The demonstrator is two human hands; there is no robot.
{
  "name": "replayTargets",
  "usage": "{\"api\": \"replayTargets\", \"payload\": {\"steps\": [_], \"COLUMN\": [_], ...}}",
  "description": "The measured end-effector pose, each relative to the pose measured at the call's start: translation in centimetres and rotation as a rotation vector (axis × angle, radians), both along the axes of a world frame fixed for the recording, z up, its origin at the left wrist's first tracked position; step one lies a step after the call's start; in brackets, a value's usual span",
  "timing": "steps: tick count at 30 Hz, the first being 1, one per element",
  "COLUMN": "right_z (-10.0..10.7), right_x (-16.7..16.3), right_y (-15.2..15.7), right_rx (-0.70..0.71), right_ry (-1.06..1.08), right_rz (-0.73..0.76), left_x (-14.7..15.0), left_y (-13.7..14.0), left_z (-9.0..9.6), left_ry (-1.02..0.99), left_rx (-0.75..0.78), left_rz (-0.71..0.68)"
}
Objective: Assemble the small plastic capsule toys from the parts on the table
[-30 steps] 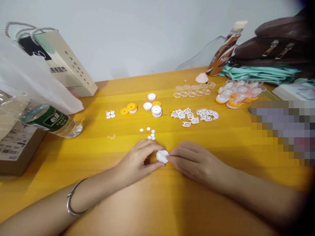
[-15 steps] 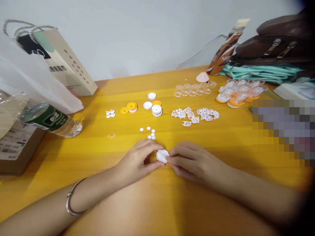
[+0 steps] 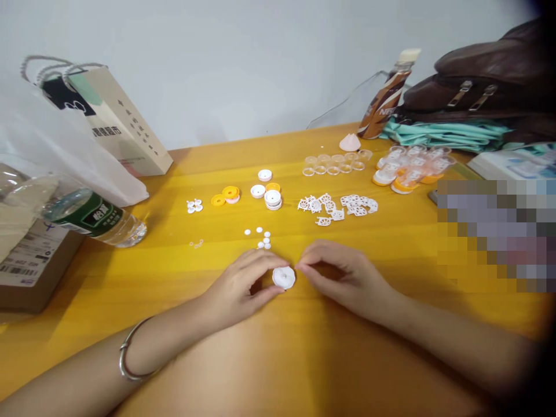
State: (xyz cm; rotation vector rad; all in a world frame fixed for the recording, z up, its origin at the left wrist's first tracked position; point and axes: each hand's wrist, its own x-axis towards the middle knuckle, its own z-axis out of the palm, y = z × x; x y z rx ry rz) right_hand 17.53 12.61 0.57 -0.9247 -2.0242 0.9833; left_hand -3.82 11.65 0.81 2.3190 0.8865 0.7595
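Observation:
Between the thumb and fingertips of my left hand (image 3: 243, 286) is a round white plastic piece (image 3: 284, 278) with a scalloped edge and a small raised centre. It sits low over the wooden table. Just to its right, my right hand (image 3: 343, 272) is closed in a pinch, thumb against fingertips and apart from the piece. Whether something tiny is in that pinch I cannot make out. Beyond the hands lie several small white discs (image 3: 267, 240). White cut-out wheel-like parts (image 3: 319, 204) lie farther right, and white round cups (image 3: 273, 200) stand behind the discs.
Orange round parts (image 3: 230, 193), small white pieces (image 3: 194, 205) and tiny rings (image 3: 196, 244) lie left. Clear cups (image 3: 333, 162) and capped clear-and-orange pieces (image 3: 410, 168) are back right. A water bottle (image 3: 98, 214) leans over a carton (image 3: 26, 266); a brown bottle (image 3: 384, 98) stands at the back.
My right hand has drawn back from the white piece, its fingertips now pinched beside it. My left hand keeps its hold. The view has shifted slightly.

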Motion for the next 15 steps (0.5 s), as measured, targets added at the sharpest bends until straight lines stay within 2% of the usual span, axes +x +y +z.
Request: {"api": "replayTargets", "payload": {"steps": [3,5,7,11,15], "right_z": [0.05,0.08,0.18,0.30,-0.04], "right_x": [-0.11,-0.28,-0.44,-0.59,-0.60], "right_y": [0.01,-0.20,-0.42,-0.50,-0.31], "right_rx": [-0.283,-0.450,-0.555,-0.625,-0.657], "right_ry": [0.122,0.216,0.274,0.290,0.324], "right_rz": [-0.025,0.034,0.085,0.079,0.068], "left_x": [-0.12,-0.14,-0.10,0.02,-0.06], "left_y": [-0.14,-0.19,-0.21,-0.27,-0.24], "left_z": [-0.08,-0.14,-0.17,-0.16,-0.25], "left_ry": [0.027,0.027,0.017,-0.029,-0.065], "left_rx": [0.095,0.138,0.159,0.185,0.179], "left_rz": [-0.036,-0.053,-0.069,-0.080,-0.012]}}
